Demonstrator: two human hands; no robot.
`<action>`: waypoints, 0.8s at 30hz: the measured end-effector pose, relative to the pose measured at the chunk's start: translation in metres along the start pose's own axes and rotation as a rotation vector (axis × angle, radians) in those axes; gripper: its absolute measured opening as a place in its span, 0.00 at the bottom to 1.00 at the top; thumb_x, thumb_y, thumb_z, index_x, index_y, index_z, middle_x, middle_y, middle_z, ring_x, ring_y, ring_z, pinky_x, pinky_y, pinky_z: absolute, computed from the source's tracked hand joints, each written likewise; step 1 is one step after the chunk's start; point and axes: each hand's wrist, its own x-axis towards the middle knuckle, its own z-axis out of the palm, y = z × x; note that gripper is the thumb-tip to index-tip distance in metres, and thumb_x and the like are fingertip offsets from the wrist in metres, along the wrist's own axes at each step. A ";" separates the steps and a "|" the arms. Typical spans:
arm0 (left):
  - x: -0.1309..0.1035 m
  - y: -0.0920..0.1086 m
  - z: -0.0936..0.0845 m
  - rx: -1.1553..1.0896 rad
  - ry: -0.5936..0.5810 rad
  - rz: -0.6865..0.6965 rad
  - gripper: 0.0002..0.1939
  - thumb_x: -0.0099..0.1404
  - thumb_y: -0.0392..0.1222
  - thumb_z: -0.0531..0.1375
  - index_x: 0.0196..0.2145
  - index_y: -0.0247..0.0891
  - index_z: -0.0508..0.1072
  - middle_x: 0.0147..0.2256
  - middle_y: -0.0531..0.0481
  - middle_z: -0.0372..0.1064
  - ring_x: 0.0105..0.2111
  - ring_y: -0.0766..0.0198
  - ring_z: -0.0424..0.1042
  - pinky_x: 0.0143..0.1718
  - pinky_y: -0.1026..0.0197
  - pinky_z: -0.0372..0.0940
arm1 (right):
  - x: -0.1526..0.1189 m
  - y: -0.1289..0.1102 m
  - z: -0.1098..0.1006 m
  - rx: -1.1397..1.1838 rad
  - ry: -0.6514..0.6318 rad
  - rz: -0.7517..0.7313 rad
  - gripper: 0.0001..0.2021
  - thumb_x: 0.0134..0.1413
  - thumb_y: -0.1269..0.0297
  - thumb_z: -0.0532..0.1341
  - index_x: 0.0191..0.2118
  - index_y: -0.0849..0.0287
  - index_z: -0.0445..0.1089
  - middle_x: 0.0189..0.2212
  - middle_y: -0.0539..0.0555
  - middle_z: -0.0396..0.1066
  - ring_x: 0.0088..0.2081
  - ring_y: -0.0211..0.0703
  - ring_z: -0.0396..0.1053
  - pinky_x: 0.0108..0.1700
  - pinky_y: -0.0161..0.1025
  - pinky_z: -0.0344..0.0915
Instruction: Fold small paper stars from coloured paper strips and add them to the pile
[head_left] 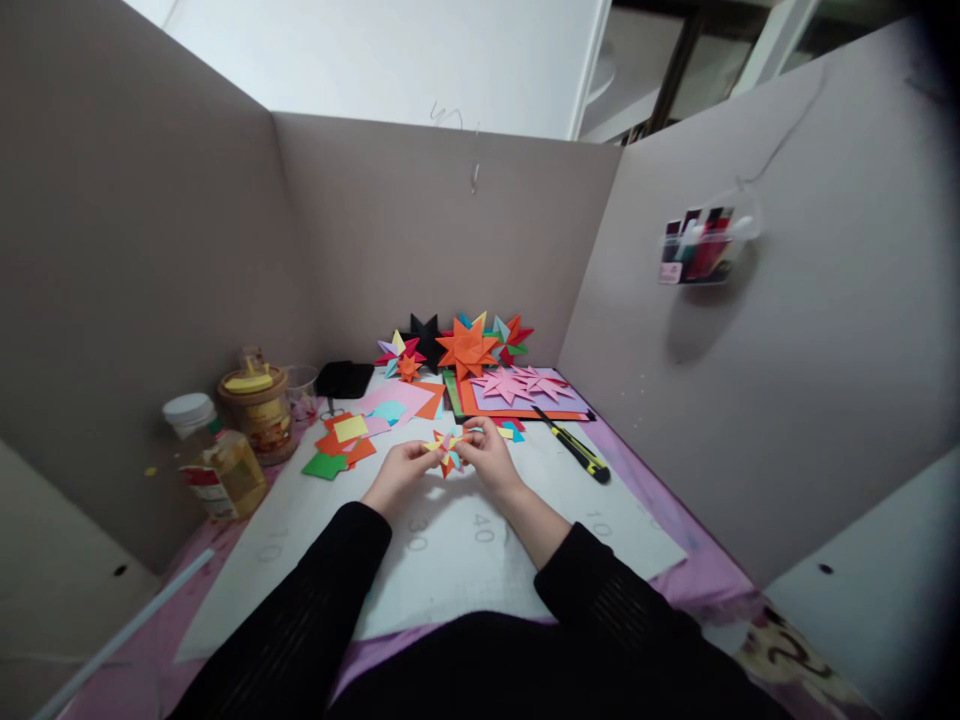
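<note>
Paper star [448, 449], hands [490, 458] pinching edges

This looks like a small craft corner, a desk boxed in by plain grey panels [450, 220] on three sides. A big white sheet [465, 570] marked with numbers lies over a pink-purple cloth [705, 570] on the desk. Craft supplies show the use of the spot: loose squares of coloured paper [397, 400], folded paper stars [467, 346] standing against the back panel, and a black and yellow cutter knife [577, 450]. At the left stand a bottle of yellowish liquid [225, 475] and a lidded jar [259, 415]. Whether the room beyond belongs to a home or a workshop cannot be told.
</note>
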 end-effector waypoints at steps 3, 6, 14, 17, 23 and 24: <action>-0.001 0.001 0.001 -0.002 -0.062 0.004 0.18 0.50 0.51 0.63 0.26 0.31 0.75 0.21 0.50 0.70 0.20 0.69 0.63 0.20 0.67 0.53 | 0.000 0.003 0.000 -0.052 -0.032 -0.028 0.15 0.42 0.67 0.61 0.37 0.56 0.57 0.20 0.42 0.63 0.20 0.34 0.62 0.23 0.31 0.58; -0.002 0.002 0.003 0.017 -0.065 0.054 0.16 0.50 0.50 0.63 0.25 0.30 0.75 0.22 0.48 0.71 0.22 0.66 0.67 0.23 0.66 0.57 | -0.003 0.002 0.001 -0.188 -0.019 -0.132 0.11 0.44 0.67 0.60 0.35 0.57 0.59 0.24 0.46 0.64 0.25 0.36 0.64 0.26 0.33 0.60; 0.001 -0.007 0.002 0.269 0.118 0.287 0.13 0.53 0.46 0.61 0.31 0.34 0.77 0.29 0.47 0.75 0.30 0.61 0.71 0.32 0.63 0.62 | -0.014 -0.013 0.004 -0.587 -0.033 -0.515 0.04 0.49 0.70 0.60 0.32 0.56 0.69 0.43 0.56 0.61 0.50 0.47 0.60 0.49 0.45 0.60; 0.000 -0.009 0.002 0.320 0.123 0.324 0.11 0.54 0.44 0.60 0.30 0.35 0.77 0.28 0.47 0.75 0.29 0.62 0.70 0.31 0.64 0.62 | -0.014 -0.013 0.004 -0.592 -0.054 -0.537 0.04 0.49 0.71 0.60 0.33 0.56 0.69 0.43 0.56 0.61 0.50 0.47 0.60 0.51 0.45 0.59; 0.001 -0.011 0.002 0.332 0.144 0.323 0.09 0.53 0.42 0.60 0.30 0.36 0.77 0.28 0.47 0.75 0.28 0.62 0.70 0.30 0.64 0.62 | -0.014 -0.013 0.003 -0.587 -0.040 -0.519 0.03 0.49 0.70 0.60 0.33 0.56 0.68 0.43 0.57 0.61 0.49 0.47 0.61 0.49 0.45 0.61; 0.001 -0.011 0.002 0.338 0.145 0.329 0.08 0.53 0.41 0.60 0.30 0.36 0.77 0.28 0.47 0.75 0.28 0.62 0.70 0.30 0.64 0.62 | -0.014 -0.013 0.003 -0.591 -0.048 -0.521 0.02 0.49 0.70 0.60 0.32 0.57 0.68 0.43 0.56 0.61 0.49 0.47 0.61 0.50 0.45 0.60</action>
